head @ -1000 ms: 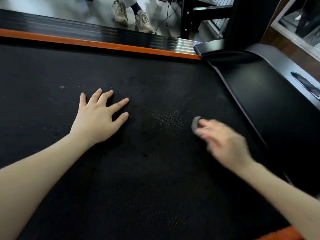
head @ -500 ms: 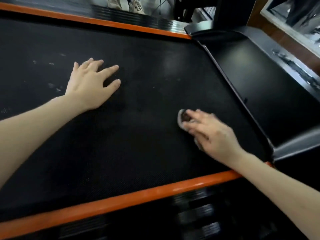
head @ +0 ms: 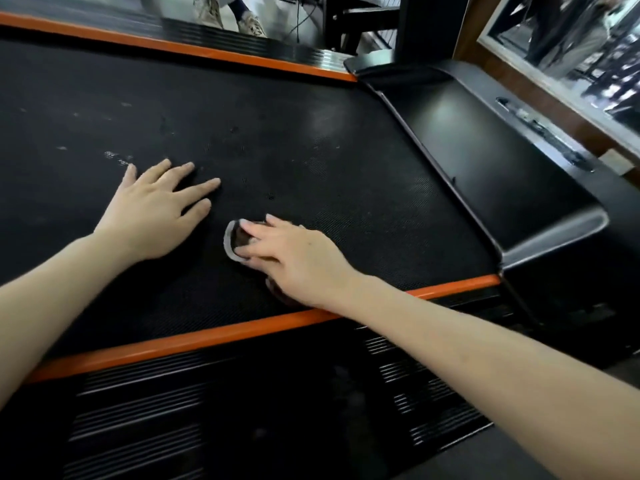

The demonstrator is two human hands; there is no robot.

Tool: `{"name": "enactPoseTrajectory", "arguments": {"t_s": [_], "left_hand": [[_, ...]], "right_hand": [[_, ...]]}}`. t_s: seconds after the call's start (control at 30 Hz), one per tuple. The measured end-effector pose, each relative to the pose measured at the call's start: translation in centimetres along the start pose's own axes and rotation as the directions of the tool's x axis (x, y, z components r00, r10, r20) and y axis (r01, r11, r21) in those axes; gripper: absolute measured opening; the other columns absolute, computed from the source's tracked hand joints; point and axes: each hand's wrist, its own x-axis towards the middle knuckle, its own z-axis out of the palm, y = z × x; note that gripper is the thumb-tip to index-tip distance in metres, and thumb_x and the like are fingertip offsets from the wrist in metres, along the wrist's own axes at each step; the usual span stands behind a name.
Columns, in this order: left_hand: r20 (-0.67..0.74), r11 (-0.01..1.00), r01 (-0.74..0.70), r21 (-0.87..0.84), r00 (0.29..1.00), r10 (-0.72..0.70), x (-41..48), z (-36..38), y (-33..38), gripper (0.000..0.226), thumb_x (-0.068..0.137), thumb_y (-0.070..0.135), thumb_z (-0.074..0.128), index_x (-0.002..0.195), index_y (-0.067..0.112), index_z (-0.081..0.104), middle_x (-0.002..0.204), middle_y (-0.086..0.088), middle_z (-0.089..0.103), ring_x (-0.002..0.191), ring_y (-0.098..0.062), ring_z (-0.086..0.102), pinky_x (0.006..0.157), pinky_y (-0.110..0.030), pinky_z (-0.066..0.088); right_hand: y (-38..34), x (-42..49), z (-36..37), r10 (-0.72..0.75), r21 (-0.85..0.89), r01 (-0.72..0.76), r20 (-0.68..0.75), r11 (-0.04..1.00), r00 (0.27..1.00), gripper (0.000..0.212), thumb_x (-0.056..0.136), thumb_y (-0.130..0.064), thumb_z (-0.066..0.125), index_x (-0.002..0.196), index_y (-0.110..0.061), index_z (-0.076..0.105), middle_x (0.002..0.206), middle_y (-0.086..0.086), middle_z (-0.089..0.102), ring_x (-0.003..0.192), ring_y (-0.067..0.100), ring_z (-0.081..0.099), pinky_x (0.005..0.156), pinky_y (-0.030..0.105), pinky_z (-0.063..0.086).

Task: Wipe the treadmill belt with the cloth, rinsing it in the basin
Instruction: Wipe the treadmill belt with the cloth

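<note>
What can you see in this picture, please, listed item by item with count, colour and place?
treadmill belt: one, black, fills the middle
trim strips: two, orange, along the belt's near and far edges
side rails: two, black and ribbed, outside each strip
motor cover: one, black with a grey edge, right of the belt
cloth: one, grey and brown, on the belt close to the near strip
scuff marks: several, whitish, on the belt at left
shoes: two, pale, on the floor beyond the far rail
left hand: one, flat on the belt, fingers spread
right hand: one, pressing on the cloth
</note>
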Motion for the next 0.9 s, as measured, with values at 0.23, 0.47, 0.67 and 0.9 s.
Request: {"name": "enactPoseTrajectory", "arguments": {"t_s": [0.23,0.47,0.67,0.9], "left_hand": [[0.000,1.000,-0.004,0.007,1.000,0.004,0.0,-0.1,0.1,0.049,0.096,0.050,0.021,0.146,0.044,0.024,0.157,-0.001,0.020,0.145,-0.026,0.010,0.116,-0.050,0.004],[-0.010,0.999,0.011,0.034,1.000,-0.010,0.1,-0.3,0.9,0.049,0.097,0.047,0.021,0.146,0.043,0.024,0.156,-0.004,0.022,0.144,-0.028,0.012,0.115,-0.052,0.006],[-0.005,1.000,0.019,-0.018,1.000,-0.019,-0.2,-0.7,1.1,0.049,0.097,0.047,0.024,0.145,0.042,0.027,0.156,-0.002,0.023,0.145,-0.025,0.011,0.116,-0.049,0.005],[-0.112,0.980,0.149,-0.134,0.980,-0.164,0.4,-1.7,-0.6,0.046,0.097,0.042,0.039,0.141,0.030,0.042,0.151,-0.008,0.034,0.142,-0.029,0.020,0.116,-0.047,0.007]], "right_hand": [[13.0,-9.5,-3.7,0.453,0.093,-0.446,-0.092,0.890,0.887,0.030,0.095,-0.021,0.054,0.122,-0.028,0.061,0.148,-0.003,0.037,0.141,0.022,0.027,0.115,0.033,0.021],[10.0,-7.1,-2.3,0.331,0.093,-0.317,-0.229,0.944,0.916,0.027,0.093,-0.021,0.057,0.119,-0.023,0.065,0.143,-0.006,0.044,0.139,0.022,0.032,0.108,0.023,0.024],[3.2,-1.9,0.3,-0.178,0.032,0.183,-0.121,0.983,0.976,0.039,0.093,-0.037,0.043,0.121,-0.019,0.064,0.144,0.001,0.044,0.138,0.030,0.031,0.107,0.055,0.030],[6.7,1.6,-0.1,-0.317,-0.088,0.308,-0.119,0.947,0.941,0.034,0.092,-0.041,0.045,0.116,-0.029,0.066,0.141,0.001,0.049,0.135,0.028,0.038,0.103,0.058,0.032]]}}
